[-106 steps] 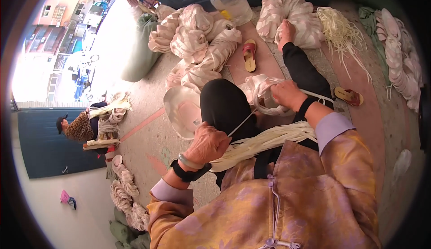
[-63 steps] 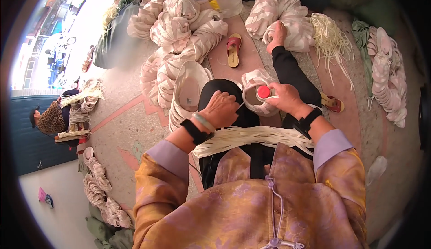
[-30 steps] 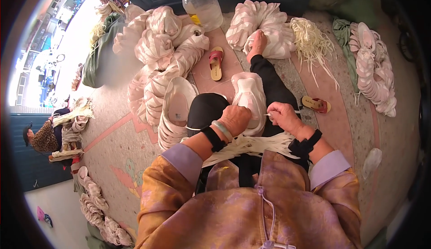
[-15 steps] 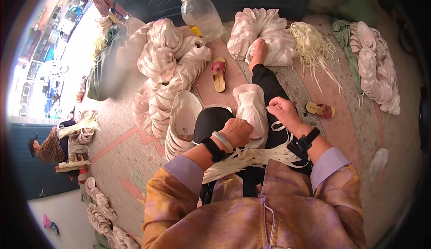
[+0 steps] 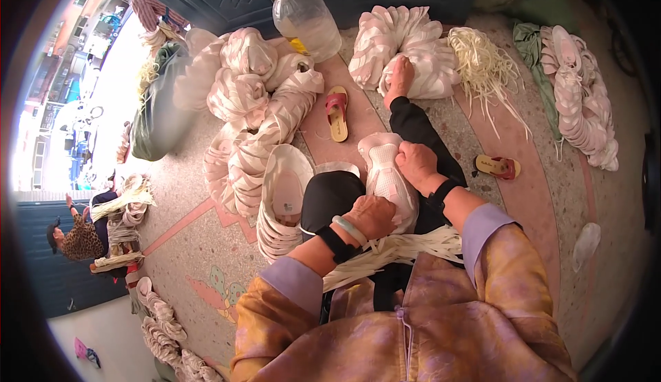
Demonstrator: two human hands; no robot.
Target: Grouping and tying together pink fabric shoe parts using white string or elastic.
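Observation:
A pale pink-white shoe upper point(image 5: 381, 153) with a mesh middle lies across my lap, toe end away from me. Closed on its near left edge is my left hand point(image 5: 372, 215), wearing a bangle and a black wristband. My right hand point(image 5: 417, 164) is pinched at the upper's right edge; its fingertips hide whatever they hold. A bundle of flat cream laces point(image 5: 392, 252) lies over my thighs, just below the hands. Beside my left knee stands a nested stack of shoe uppers point(image 5: 279, 199).
Coiled shoe uppers point(image 5: 237, 96) pile up at the left; another coil point(image 5: 389, 37) lies ahead, under my bare foot. Loose laces point(image 5: 482, 62) lie beside it. Around me are two sandals point(image 5: 337, 115), a clear jug point(image 5: 303, 24) and more uppers point(image 5: 582, 106). Another person point(image 5: 82, 234) sits far left.
My right hand has moved left and down onto the upper's edge; the lace loop under it is out of sight. My left hand has shifted slightly right and nearer me. The upper has tilted a little.

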